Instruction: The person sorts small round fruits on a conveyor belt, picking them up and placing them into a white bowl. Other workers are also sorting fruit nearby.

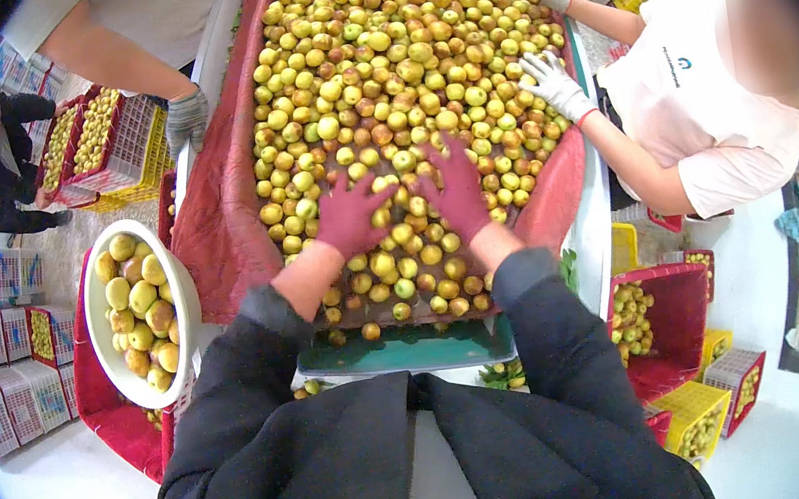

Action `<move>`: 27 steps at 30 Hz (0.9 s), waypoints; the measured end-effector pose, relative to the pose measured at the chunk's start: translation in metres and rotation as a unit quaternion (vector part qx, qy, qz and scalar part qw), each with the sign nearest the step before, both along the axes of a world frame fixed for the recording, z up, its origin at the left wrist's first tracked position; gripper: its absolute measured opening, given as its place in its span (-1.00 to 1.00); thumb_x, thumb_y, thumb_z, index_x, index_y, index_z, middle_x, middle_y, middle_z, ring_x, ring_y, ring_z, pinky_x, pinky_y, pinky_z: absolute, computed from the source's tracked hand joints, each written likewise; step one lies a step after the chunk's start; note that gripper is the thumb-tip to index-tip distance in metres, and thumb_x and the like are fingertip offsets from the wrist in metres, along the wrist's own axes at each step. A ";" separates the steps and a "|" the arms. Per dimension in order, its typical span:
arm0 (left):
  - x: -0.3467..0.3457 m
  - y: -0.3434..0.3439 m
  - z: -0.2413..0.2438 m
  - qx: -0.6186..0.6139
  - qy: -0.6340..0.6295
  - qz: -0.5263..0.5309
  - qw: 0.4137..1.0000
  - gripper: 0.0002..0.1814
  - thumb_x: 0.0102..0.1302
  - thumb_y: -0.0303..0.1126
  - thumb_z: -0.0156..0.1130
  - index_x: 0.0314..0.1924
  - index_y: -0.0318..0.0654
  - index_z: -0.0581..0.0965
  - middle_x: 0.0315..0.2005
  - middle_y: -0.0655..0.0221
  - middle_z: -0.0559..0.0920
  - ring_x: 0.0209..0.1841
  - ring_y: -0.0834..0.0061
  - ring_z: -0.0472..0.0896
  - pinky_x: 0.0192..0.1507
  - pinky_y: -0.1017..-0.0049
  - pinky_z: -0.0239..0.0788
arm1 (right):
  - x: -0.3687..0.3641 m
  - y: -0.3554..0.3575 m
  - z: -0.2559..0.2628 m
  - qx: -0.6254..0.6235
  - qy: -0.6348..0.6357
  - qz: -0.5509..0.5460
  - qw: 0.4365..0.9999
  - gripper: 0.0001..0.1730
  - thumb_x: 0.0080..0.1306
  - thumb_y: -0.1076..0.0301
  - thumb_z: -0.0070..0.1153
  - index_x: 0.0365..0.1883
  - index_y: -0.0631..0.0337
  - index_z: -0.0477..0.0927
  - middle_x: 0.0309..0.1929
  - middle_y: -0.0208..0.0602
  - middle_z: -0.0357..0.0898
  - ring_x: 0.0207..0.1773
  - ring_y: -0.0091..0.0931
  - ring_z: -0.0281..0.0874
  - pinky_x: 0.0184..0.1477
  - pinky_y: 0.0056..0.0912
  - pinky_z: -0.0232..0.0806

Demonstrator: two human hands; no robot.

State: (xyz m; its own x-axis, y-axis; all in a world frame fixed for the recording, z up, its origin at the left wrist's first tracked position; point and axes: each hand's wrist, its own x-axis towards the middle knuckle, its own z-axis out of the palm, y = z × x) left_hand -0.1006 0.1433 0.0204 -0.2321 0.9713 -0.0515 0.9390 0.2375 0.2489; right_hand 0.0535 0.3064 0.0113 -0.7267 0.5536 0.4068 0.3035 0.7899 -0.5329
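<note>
Yellow-green fruits with red-brown patches, apparently jujubes [375, 63], cover a long sorting table lined with red cloth [218, 220]. My left hand [352, 216], in a dark red glove, lies on the fruit near the front end with its fingers spread. Beside it, a little to the right, my right hand [458, 189] wears a matching glove; its fingers are apart too and touch the jujubes. Neither hand appears to grip a fruit, though the undersides of both are hidden. Looser fruit lies below my wrists, just above a green tray-like end [405, 351] of the table.
A white bowl of larger-looking fruit [141, 302] stands at my left on a red-lined crate [106, 409]. Co-workers' gloved hands [556, 85] [187, 118] are along both sides of the table. Red-lined [669, 312] and yellow crates [697, 411] stand at right; stacked crates [14, 368] at left.
</note>
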 end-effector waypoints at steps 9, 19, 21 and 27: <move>0.063 -0.112 0.006 -0.047 -0.077 -0.193 0.977 -0.32 0.06 0.07 0.46 0.25 0.45 0.52 0.41 0.23 0.32 0.42 -0.14 0.21 0.28 -0.45 -0.05 | -0.003 0.054 -0.056 0.004 -0.157 -0.158 0.975 -0.20 0.22 -0.20 0.22 0.43 -0.32 0.35 0.47 -0.08 0.25 0.48 0.18 0.06 0.39 0.39 0.07; -0.078 0.004 -0.004 0.292 -0.012 0.075 0.953 -0.45 0.10 -0.30 0.41 0.15 -0.08 0.58 0.22 -0.01 0.47 0.24 -0.08 0.45 0.29 0.04 0.30 | 0.034 -0.107 -0.015 -0.018 -0.237 0.092 0.967 -0.36 0.16 0.00 0.31 0.25 -0.23 0.53 0.32 -0.27 0.41 0.40 -0.21 0.27 0.42 0.43 -0.12; -0.123 0.033 -0.016 0.280 0.069 0.155 0.945 -0.38 0.16 -0.12 0.40 0.24 -0.03 0.52 0.29 0.00 0.42 0.32 -0.16 0.36 0.33 -0.05 0.22 | 0.039 -0.142 -0.018 -0.042 -0.178 0.136 0.974 -0.42 0.21 -0.01 0.28 0.21 -0.20 0.54 0.29 -0.24 0.41 0.38 -0.17 0.29 0.44 0.44 -0.16; -0.151 0.062 -0.010 -0.014 0.082 0.183 0.980 -0.07 0.17 0.15 0.37 0.49 0.66 0.11 0.46 0.14 0.27 0.29 -0.05 0.48 0.16 -0.10 0.42 | 0.071 -0.202 -0.021 -0.145 -0.229 0.207 0.940 -0.49 0.26 -0.04 0.24 0.18 -0.21 0.59 0.30 -0.30 0.42 0.48 -0.17 0.20 0.46 0.53 -0.33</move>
State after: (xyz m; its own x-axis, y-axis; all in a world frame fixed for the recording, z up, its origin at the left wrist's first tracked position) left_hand -0.2516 0.2049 0.0105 -0.5712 0.8208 -0.0094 0.8169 0.5695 0.0910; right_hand 0.1246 0.1042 -0.0093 -0.9662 0.2245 -0.1268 0.2531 0.7320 -0.6325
